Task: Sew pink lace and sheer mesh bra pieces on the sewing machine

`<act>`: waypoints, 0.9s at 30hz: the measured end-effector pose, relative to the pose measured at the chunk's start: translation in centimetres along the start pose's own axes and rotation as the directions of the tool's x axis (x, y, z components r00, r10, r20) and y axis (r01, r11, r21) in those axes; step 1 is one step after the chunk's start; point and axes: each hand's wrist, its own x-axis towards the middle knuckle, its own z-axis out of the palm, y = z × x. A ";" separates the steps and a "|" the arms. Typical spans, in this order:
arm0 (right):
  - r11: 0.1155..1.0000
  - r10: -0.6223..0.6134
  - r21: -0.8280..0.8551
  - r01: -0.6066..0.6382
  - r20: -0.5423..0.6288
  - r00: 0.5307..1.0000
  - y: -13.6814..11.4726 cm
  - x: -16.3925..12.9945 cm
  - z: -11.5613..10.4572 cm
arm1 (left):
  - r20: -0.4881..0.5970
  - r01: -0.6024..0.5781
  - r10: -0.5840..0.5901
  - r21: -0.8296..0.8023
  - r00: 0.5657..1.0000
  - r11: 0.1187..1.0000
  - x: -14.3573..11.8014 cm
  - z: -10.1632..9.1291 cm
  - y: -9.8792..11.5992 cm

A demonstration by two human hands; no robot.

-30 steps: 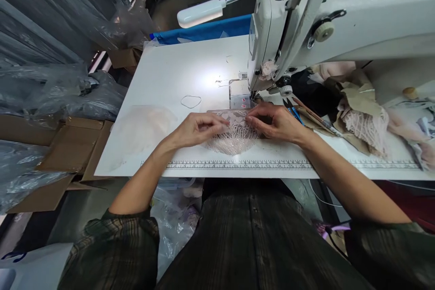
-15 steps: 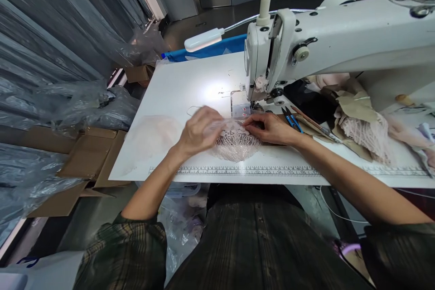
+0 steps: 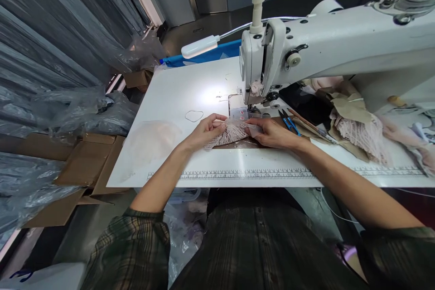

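Cardboard boxes (image 3: 90,156), flattened and brown, sit far left under crinkled clear plastic sheeting (image 3: 68,108). Next I see the white table (image 3: 176,86), smooth and glossy, with a printed ruler strip (image 3: 244,175) along its near edge. A sheer pale pink fabric piece (image 3: 149,138), rounded, lies flat on it; just beyond, a thin thread loop (image 3: 194,115). My left hand (image 3: 204,131) has fingers closed on the left edge of the pink lace piece (image 3: 228,133), openwork, scalloped, bunched between both hands. My right hand (image 3: 272,132) pinches its right edge, thumb and fingers together on the lace. The lace sits on the table just in front of the needle plate (image 3: 238,109), shiny metal. Above looms the white sewing machine (image 3: 306,50), with a gooseneck lamp (image 3: 200,46) lit behind. Right of my hand: blue-handled snips (image 3: 288,121), then a heap of tan and pink fabric scraps (image 3: 360,122), touching each other, crowding that side.
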 end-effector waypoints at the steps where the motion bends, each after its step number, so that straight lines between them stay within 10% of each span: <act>1: 1.000 -0.012 0.015 0.012 -0.001 1.000 0.0 0.0 0.1 | 0.028 0.008 -0.007 -0.023 1.000 1.000 -0.1 0.0 0.0; 20: 1.000 -0.014 0.017 0.013 0.041 0.999 0.0 -0.1 -0.3 | 0.052 0.034 -0.030 -0.096 0.998 0.995 -0.7 0.8 0.0; 27: 0.955 -0.033 0.295 0.031 0.003 0.999 -2.0 -0.9 -1.4 | -0.005 0.012 -0.013 -0.168 1.000 0.986 -2.6 1.5 2.8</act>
